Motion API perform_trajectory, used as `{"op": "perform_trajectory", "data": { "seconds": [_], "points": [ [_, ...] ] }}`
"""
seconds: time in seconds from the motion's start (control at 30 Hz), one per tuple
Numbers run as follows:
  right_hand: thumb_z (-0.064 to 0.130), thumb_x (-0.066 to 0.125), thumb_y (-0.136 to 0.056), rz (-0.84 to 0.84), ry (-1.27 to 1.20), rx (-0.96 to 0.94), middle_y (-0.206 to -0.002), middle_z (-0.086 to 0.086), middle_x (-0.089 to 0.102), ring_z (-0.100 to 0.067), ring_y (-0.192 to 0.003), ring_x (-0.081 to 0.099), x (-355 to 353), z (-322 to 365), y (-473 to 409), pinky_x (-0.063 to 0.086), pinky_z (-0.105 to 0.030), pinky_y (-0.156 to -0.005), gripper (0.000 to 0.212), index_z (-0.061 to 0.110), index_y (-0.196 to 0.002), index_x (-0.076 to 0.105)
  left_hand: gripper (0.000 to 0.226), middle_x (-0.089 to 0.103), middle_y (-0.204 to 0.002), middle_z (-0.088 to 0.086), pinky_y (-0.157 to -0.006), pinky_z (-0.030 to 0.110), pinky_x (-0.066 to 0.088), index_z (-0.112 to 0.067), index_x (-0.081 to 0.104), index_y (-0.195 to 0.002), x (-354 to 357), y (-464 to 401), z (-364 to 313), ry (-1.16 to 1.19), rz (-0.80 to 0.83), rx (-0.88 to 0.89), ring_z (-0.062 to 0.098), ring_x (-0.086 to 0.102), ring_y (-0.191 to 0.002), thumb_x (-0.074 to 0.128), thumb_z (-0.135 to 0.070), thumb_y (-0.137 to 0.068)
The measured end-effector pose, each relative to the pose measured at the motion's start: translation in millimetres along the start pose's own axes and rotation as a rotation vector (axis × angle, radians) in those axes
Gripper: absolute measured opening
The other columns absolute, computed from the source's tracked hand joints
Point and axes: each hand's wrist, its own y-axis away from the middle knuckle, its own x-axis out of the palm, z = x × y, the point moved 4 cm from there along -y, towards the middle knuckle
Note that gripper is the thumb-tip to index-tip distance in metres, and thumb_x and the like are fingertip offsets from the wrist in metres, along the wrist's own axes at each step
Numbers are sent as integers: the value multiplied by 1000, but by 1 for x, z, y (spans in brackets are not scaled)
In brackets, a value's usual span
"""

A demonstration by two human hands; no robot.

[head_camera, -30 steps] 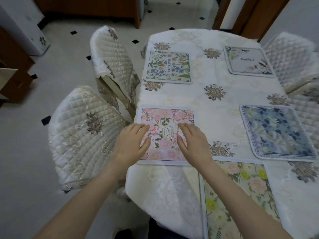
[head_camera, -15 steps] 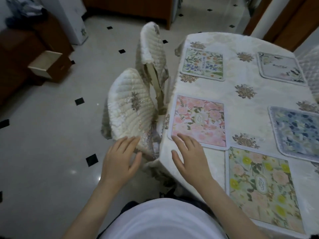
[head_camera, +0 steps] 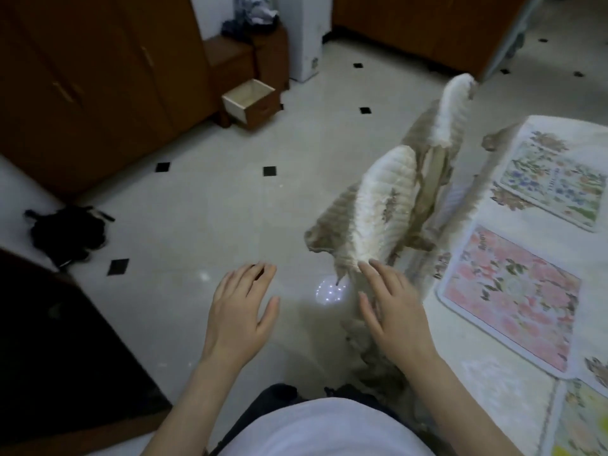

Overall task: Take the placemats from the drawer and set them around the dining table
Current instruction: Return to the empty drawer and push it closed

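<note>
The dining table [head_camera: 503,383] with its white cloth fills the right edge. On it lie a pink floral placemat [head_camera: 511,297], a blue-and-green floral placemat [head_camera: 556,182] farther back, and a yellow floral placemat [head_camera: 582,426] at the bottom right corner. My left hand [head_camera: 241,311] hovers over the floor, fingers spread, holding nothing. My right hand [head_camera: 391,307] is also spread and holds nothing, left of the table's edge and in front of the nearer chair. An open drawer [head_camera: 250,102] juts out of a low wooden cabinet at the back left.
Two chairs with quilted white covers [head_camera: 385,205] [head_camera: 452,110] stand along the table's left side. Brown cupboards [head_camera: 82,87] line the left wall. A black bag [head_camera: 65,230] lies on the tiled floor. A dark piece of furniture [head_camera: 49,357] stands at the lower left.
The view has swung left from the table toward the floor and the drawer. Both hands have come off the pink placemat and now hang over the floor and chair.
</note>
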Motion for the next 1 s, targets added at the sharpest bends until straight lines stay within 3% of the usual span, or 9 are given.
{"op": "perform_trajectory", "data": {
  "seconds": [0.2, 0.5, 0.63, 0.87, 1.0],
  "points": [
    [39, 32, -98, 159, 53, -134, -146, -5, 44, -26, -136, 37, 53, 62, -32, 36, -43, -107, 50, 20, -144, 41, 53, 47, -144, 5, -115, 38, 19, -18, 43, -142, -30, 29, 67, -67, 0, -121, 24, 39, -134, 33, -40, -95],
    [41, 30, -97, 269, 61, -186, -143, -2, 48, -28, -133, 41, 95, 124, -54, 37, -42, -104, 48, 26, -142, 40, 56, 45, -145, 2, -115, 41, 21, -20, 41, -143, -44, 63, 142, -66, 15, -323, 22, 37, -136, 27, -44, -95],
    [42, 30, -97, 268, 57, -184, -145, 0, 46, -27, -136, 37, 96, 128, -82, 29, -38, -108, 49, 26, -143, 40, 56, 47, -144, 2, -115, 39, 21, -19, 42, -142, -53, 40, 157, -30, -47, -343, 22, 38, -135, 27, -44, -94],
    [42, 30, -98, 209, 43, -187, -144, -1, 47, -25, -136, 35, 101, 137, -156, 30, -39, -108, 50, 24, -143, 40, 55, 49, -142, 4, -112, 43, 29, -17, 46, -140, -73, -28, 183, -14, -124, -322, 22, 41, -133, 30, -41, -94],
    [41, 30, -98, 227, 40, -210, -144, -4, 48, -25, -136, 37, 127, 140, -202, 34, -41, -107, 51, 21, -143, 42, 55, 49, -141, 3, -113, 39, 26, -17, 46, -140, -67, -67, 211, -9, -111, -348, 22, 41, -133, 29, -42, -94]
  ]
}}
